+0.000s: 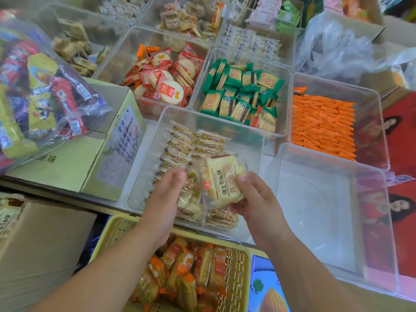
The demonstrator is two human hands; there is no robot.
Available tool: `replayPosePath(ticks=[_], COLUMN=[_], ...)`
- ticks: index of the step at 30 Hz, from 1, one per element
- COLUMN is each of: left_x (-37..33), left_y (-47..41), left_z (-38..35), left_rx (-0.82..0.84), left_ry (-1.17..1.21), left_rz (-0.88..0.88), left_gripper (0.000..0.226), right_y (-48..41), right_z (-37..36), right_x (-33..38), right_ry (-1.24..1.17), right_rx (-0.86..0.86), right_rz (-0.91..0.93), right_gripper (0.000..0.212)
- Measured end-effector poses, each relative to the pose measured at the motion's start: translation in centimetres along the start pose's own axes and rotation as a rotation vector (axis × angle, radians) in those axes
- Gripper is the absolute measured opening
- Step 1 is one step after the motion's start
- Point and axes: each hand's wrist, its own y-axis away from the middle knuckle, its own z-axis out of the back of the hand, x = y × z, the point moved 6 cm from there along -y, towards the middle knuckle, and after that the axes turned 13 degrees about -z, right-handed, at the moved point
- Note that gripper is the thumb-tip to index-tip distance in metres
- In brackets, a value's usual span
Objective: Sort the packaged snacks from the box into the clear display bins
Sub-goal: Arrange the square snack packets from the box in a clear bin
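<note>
Clear display bins [315, 210] all around: my right grip [254, 206] pinches a seemingly light, slippery, crushable cracker pack [222, 179] by its edge; left grip [165, 197] alongside, hold hidden

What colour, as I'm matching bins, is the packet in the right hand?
The packet is pale yellow with dark lettering and a clear edge; head view.

Two hands: a left hand [166, 194] and a right hand [256, 199], holding one pale yellow snack packet [225, 179]. Eight clear bins [315, 210] can be counted, seven holding snacks. One yellow basket [243, 248]. One green cardboard box [67, 172]. One bag [45, 86] of mixed snacks.
</note>
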Motion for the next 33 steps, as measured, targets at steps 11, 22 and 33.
replayPosePath(ticks=[11, 22, 33], left_x=[0.6, -0.2, 0.9], left_y=[-0.6, 0.1, -0.5], left_z=[0.4, -0.1, 0.9], left_rx=[-0.064, 0.014, -0.088], left_ry=[-0.059, -0.192, -0.046], left_rz=[-0.049, -0.082, 0.002], left_gripper=[0.064, 0.034, 0.023], right_y=[1.4, -1.3, -9.9], right_z=[-2.3, -3.3, 0.0], right_x=[-0.4, 1.3, 10.6], right_ry=[0.791, 0.969, 1.915], right_rx=[-0.412, -0.273, -0.401], right_rz=[0.385, 0.373, 0.457], right_gripper=[0.046, 0.054, 0.021])
